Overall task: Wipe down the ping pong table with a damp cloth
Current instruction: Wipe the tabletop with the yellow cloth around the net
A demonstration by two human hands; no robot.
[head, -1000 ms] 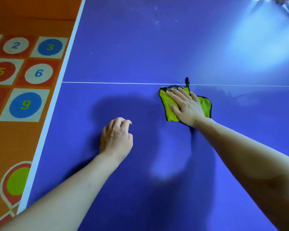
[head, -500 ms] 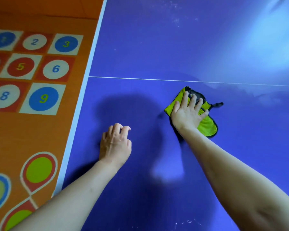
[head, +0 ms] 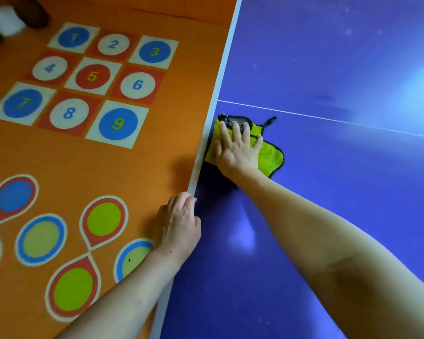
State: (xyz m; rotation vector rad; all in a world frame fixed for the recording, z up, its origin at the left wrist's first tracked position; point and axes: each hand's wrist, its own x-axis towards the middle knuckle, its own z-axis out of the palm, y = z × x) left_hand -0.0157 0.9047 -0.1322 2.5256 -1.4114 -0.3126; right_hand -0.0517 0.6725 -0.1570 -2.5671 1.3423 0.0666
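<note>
At centre frame the right hand [head: 238, 152] lies flat on the yellow-green cloth [head: 269, 156], fingers straight and spread, pressing it to the blue ping pong table [head: 328, 216] rather than clutching it. The cloth sits hard against the white edge line [head: 213, 104] on the table's left side, just below the thin white centre line [head: 340, 121] that crosses toward the right of the frame. Lower down, the left hand [head: 178, 226] rests at the table's border with its fingers bent over the edge, seemingly as a brace (whether they actually clamp the rim cannot be told from here). As for progress, my reading is that the job is partway through: pale specks and smudges show on the surface at the upper right, beyond the centre line, and a few more dot the bottom of the frame, so those areas likely await the cloth. To the left lies the orange floor mat [head: 157, 152] with numbered squares.
</note>
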